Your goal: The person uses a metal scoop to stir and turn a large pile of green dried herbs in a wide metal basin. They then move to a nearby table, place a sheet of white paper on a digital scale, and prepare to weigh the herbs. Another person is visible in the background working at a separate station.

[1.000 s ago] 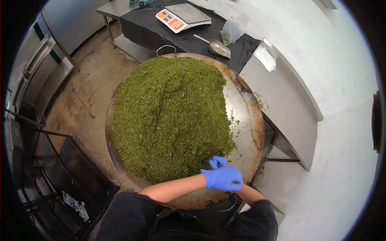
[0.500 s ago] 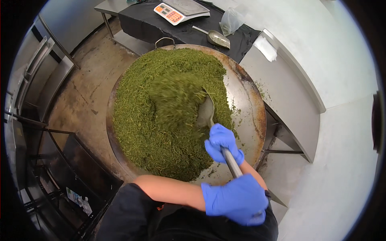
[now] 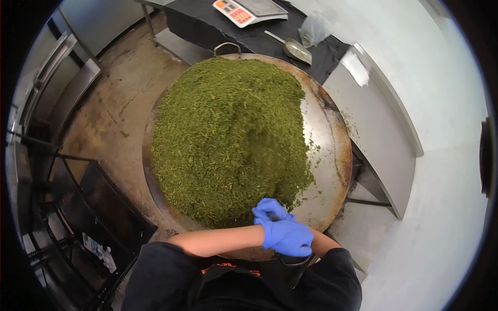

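Observation:
A heap of chopped green leafy material (image 3: 218, 129) fills most of a wide round metal pan (image 3: 329, 160). My right hand (image 3: 271, 209), in a blue glove, is closed at the heap's near edge around the handle of a metal shovel. Crossing over from the left, my left hand (image 3: 288, 238), also gloved in blue, is closed on the upper end of the same handle. Most of the shovel is hidden now by my hands and the green material; its blade does not show. Around the middle of the heap, some material is smeared by motion.
Behind the pan, a black-covered table holds a scale (image 3: 249, 11), a metal scoop (image 3: 296, 51) and a clear plastic bag (image 3: 314, 28). A steel counter (image 3: 381, 129) with a white cloth (image 3: 355, 67) runs along the right wall. Dark metal racks (image 3: 88, 207) stand at left.
Both hands have drawn back toward my body with the shovel. Its blade, earlier visible with green material flying off it, is out of sight. The view has shifted slightly.

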`<control>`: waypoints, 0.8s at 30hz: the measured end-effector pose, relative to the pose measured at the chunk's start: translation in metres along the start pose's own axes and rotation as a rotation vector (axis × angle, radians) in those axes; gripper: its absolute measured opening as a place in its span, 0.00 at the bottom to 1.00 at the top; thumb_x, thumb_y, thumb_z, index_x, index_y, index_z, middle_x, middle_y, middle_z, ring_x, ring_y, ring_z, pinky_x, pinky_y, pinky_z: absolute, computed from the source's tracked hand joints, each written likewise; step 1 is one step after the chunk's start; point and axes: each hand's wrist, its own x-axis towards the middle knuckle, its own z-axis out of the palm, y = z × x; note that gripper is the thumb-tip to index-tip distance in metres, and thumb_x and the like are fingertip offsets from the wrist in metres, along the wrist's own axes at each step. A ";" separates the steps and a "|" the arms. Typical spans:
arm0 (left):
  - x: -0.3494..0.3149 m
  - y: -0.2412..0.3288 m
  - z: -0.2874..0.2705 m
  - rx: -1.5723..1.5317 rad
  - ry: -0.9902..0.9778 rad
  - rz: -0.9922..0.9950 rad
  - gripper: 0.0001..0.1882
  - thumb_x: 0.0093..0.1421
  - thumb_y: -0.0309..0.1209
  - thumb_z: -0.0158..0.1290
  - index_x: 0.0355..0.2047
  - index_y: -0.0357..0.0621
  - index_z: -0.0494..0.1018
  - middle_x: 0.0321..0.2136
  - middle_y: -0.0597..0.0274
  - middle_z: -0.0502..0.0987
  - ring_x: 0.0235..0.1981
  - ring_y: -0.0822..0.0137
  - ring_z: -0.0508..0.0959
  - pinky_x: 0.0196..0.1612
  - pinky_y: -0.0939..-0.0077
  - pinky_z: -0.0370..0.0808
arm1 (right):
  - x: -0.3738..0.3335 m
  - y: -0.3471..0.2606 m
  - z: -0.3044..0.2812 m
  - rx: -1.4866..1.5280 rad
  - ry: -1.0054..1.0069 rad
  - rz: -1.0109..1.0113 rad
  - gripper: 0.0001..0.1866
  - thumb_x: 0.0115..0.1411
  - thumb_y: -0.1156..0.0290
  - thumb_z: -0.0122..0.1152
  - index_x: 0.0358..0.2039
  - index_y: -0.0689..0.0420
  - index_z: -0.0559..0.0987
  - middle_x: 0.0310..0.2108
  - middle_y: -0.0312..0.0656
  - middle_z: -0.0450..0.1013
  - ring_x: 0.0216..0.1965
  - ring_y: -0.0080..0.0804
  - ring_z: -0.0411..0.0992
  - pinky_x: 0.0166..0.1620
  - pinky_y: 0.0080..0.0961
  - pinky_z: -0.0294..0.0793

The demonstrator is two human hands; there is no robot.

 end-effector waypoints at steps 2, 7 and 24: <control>0.002 -0.001 0.007 0.127 0.144 0.117 0.16 0.49 0.37 0.44 0.12 0.38 0.69 0.12 0.48 0.70 0.15 0.50 0.69 0.23 0.59 0.66 | 0.019 -0.002 -0.032 -0.047 -0.029 0.047 0.20 0.45 0.77 0.61 0.08 0.53 0.59 0.09 0.37 0.53 0.14 0.33 0.57 0.20 0.28 0.56; 0.017 0.046 -0.037 0.217 0.201 0.167 0.14 0.44 0.36 0.47 0.11 0.39 0.69 0.12 0.49 0.69 0.14 0.48 0.69 0.23 0.58 0.67 | 0.072 -0.044 -0.089 -0.332 0.110 -0.112 0.19 0.44 0.84 0.58 0.09 0.53 0.58 0.10 0.37 0.54 0.13 0.35 0.55 0.21 0.28 0.54; -0.201 0.160 -0.033 0.489 0.509 0.781 0.13 0.46 0.41 0.52 0.22 0.45 0.68 0.19 0.62 0.65 0.22 0.59 0.69 0.26 0.66 0.66 | 0.165 -0.276 0.023 -0.504 -0.376 -0.280 0.17 0.47 0.69 0.62 0.10 0.52 0.64 0.11 0.42 0.60 0.14 0.44 0.60 0.19 0.36 0.55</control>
